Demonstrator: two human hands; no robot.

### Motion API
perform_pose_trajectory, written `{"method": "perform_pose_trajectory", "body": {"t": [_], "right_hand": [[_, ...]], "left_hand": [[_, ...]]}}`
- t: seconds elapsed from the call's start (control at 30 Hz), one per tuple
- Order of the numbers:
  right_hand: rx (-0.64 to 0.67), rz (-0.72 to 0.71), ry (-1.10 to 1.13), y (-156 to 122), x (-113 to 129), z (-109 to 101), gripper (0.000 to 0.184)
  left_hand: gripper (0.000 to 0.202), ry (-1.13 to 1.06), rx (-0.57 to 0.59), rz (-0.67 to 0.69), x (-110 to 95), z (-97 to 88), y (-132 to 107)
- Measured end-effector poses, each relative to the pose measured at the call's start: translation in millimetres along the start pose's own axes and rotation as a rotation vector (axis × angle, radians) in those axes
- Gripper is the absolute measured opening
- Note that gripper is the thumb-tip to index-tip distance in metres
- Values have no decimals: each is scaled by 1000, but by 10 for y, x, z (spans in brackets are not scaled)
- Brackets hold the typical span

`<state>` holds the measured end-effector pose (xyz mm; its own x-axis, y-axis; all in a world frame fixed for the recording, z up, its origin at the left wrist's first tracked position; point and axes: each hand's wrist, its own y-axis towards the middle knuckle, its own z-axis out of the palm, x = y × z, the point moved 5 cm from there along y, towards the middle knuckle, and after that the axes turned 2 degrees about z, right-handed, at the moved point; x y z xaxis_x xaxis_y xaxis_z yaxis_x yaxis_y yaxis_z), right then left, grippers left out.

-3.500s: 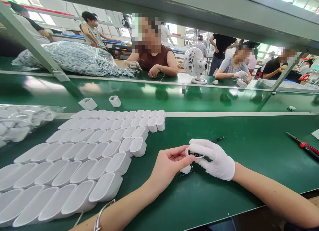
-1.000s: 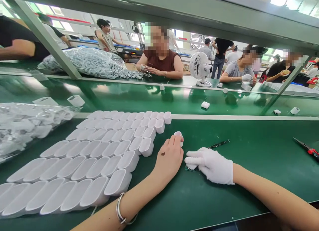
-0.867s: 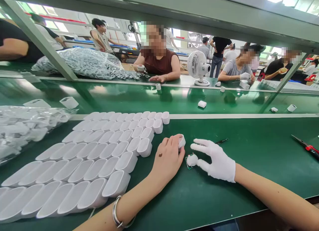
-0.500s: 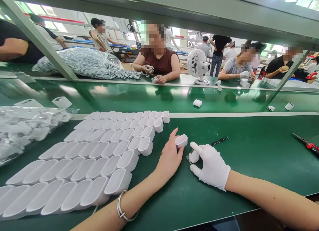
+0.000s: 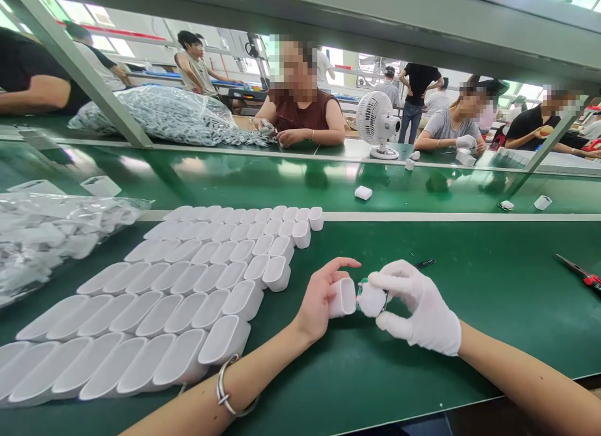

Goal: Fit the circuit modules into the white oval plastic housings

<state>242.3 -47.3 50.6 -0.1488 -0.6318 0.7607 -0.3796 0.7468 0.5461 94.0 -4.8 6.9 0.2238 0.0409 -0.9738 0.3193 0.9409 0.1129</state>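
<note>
My bare left hand (image 5: 315,303) grips a small white plastic housing (image 5: 342,297), its open end turned right. In my white-gloved right hand (image 5: 416,304), thumb and fingers pinch a green circuit board with a round white part (image 5: 372,299) on it. The board's edge is right at the housing's mouth; I cannot tell whether it is inside. Behind the glove lie black tweezers (image 5: 426,263), partly hidden. Left of my hands, rows of white housings (image 5: 225,339) stand with their open ends up.
A clear plastic bag of white parts (image 5: 51,242) lies at the left. Red-handled pliers (image 5: 582,273) rest at the right. Beyond the white strip, a loose housing (image 5: 363,192) sits on the green surface. Co-workers sit across, near a white fan (image 5: 378,124).
My right hand has picked the circuit board up off the table and brought it to the housing. My left hand has turned the housing's open end toward the board.
</note>
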Motion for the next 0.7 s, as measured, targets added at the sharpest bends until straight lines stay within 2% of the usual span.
{"method": "perform_pose_trajectory", "body": {"t": [0.1, 0.2, 0.3, 0.47, 0.6, 0.7], "right_hand": [[37, -86, -8, -63, 53, 93, 59], [21, -116, -76, -86, 52, 96, 61], [8, -173, -148, -66, 93, 57, 58], [58, -265, -169, -37, 175, 63, 45], [21, -282, -164, -58, 178, 51, 43], [66, -300, -139, -52, 187, 71, 42]], "left_hand": [[42, 93, 57, 143, -67, 51, -47], [40, 139, 103, 214, -90, 71, -79], [38, 157, 97, 240, -92, 54, -86], [33, 224, 66, 251, -92, 40, -78], [28, 256, 62, 277, -108, 52, -80], [27, 283, 67, 316, -129, 68, -93]]}}
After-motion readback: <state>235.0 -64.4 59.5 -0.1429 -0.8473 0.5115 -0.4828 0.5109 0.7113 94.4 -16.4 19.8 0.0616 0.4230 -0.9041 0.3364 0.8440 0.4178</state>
